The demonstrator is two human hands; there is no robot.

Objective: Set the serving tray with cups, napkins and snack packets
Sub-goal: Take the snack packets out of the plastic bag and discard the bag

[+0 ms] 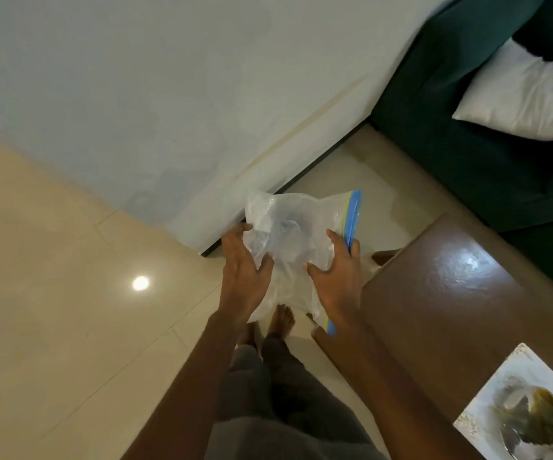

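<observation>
Probably the fetch-supplies step: brown table [434, 293] at right, serving tray [514, 363] on its near corner, well apart from the clear zip bag [288, 224] held over the floor [69, 260]. Left hand [240, 273] and right hand [338, 273] each curl around a side. Next: open blue seal; contents unclear.

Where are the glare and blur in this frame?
Head view: a round lamp reflection glares on the floor. Head view: a broader, softer sheen lies on the table. Head view: the bag, gripped by the left hand and right hand, looks soft and its contents cannot be read. Head view: the tray in the corner is smeared.
</observation>
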